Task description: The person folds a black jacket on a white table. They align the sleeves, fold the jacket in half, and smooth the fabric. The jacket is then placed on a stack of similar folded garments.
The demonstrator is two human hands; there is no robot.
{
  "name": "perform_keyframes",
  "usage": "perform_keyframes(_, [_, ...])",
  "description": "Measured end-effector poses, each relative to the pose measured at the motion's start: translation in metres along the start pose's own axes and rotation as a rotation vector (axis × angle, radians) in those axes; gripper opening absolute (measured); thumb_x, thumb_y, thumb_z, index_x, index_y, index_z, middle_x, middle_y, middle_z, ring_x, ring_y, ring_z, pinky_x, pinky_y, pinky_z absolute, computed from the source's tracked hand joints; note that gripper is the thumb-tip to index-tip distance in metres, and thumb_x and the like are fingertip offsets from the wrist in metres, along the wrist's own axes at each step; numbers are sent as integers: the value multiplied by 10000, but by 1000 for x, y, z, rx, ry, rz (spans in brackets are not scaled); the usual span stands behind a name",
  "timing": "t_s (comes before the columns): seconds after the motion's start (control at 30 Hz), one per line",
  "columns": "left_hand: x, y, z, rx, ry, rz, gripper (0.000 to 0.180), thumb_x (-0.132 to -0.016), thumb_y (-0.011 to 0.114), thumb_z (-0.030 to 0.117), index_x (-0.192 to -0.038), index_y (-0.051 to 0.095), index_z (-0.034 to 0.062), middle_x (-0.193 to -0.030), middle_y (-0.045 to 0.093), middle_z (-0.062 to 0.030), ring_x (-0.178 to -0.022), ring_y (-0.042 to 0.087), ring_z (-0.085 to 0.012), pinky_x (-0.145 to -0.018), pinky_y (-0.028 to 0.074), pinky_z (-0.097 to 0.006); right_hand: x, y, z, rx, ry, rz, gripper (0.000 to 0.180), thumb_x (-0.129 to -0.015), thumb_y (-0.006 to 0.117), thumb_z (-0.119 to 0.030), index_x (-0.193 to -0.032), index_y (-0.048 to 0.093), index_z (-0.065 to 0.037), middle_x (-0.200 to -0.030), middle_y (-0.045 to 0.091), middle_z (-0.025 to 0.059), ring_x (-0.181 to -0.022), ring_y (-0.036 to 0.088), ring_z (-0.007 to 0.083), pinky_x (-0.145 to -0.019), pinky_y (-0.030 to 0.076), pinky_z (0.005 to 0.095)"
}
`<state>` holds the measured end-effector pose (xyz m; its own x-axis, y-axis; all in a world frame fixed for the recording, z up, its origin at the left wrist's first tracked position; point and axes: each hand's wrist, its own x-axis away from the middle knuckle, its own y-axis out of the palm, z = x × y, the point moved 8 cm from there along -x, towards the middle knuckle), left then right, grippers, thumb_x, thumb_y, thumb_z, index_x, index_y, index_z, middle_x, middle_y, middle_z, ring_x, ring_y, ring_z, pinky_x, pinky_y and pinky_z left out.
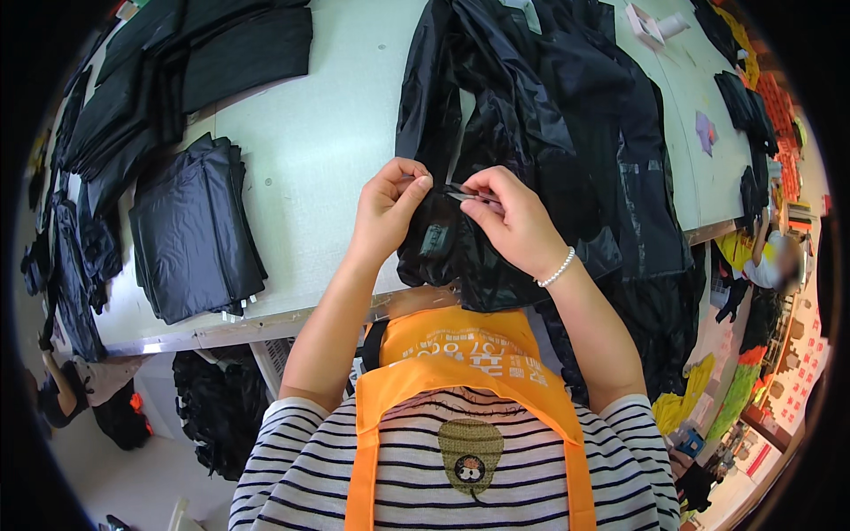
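A black garment [513, 115] with shiny lining and long sleeve-like parts lies across the pale table in front of me, its near end hanging over the edge. My right hand [506, 217] is closed round small grey thread snips [478, 198], their tips pointing left over the garment. Just left of the tips, my left hand [390, 205] pinches thumb and forefinger together above the garment. Whatever lies in that pinch is too small to make out. The two hands are a short gap apart.
A stack of folded black pieces [197, 232] lies to my left on the table [310, 150], with more black garments [142, 97] behind it. A small box [645, 26] stands at the far right. People work at both sides. Black cloth [221, 407] hangs under the table.
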<state>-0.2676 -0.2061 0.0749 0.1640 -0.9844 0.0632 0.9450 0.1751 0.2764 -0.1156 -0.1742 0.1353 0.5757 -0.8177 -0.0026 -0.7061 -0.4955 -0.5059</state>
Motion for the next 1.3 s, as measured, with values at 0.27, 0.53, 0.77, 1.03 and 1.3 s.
perform_keyframes(0.27, [0, 1, -3, -70, 4, -55, 49, -929, 574, 68, -916, 541, 35, -815, 560, 42, -734, 489, -9, -659, 382, -170, -7, 8, -5, 95, -44, 0, 180, -848, 669, -183, -920, 571, -50, -872, 596, 68, -757, 640, 222, -662, 502, 298])
perform_keyframes(0.53, [1, 1, 1, -98, 15, -40, 59, -923, 586, 70, -912, 555, 21, -792, 564, 41, -744, 506, -20, -681, 401, -180, -11, 7, -3, 40, -28, -33, 190, -847, 670, -191, -906, 582, -32, -860, 608, 80, -760, 642, 226, -670, 502, 304])
perform_keyframes(0.77, [4, 1, 2, -122, -31, -44, 72, -915, 604, 75, -908, 582, 7, -779, 578, 40, -743, 515, -21, -665, 407, -176, -15, 9, -1, 29, 37, -119, 191, -839, 674, -195, -882, 592, -28, -831, 617, 92, -746, 632, 235, -666, 496, 320])
perform_keyframes(1.03, [6, 3, 0, -147, -33, -40, 75, -915, 605, 79, -906, 585, 8, -775, 579, 41, -740, 515, -20, -664, 408, -173, -12, 8, -7, 122, 46, -147, 139, -836, 671, -88, -892, 581, 2, -846, 594, 73, -769, 622, 159, -705, 512, 260])
perform_keyframes(1.3, [8, 1, 0, -23, -31, 20, 84, -946, 556, 103, -934, 550, 21, -811, 612, 12, -743, 533, -46, -705, 422, -181, -9, 0, 25, -302, 66, -25, 257, -786, 734, -74, -1000, 596, -36, -917, 596, 16, -754, 551, 81, -645, 453, 215])
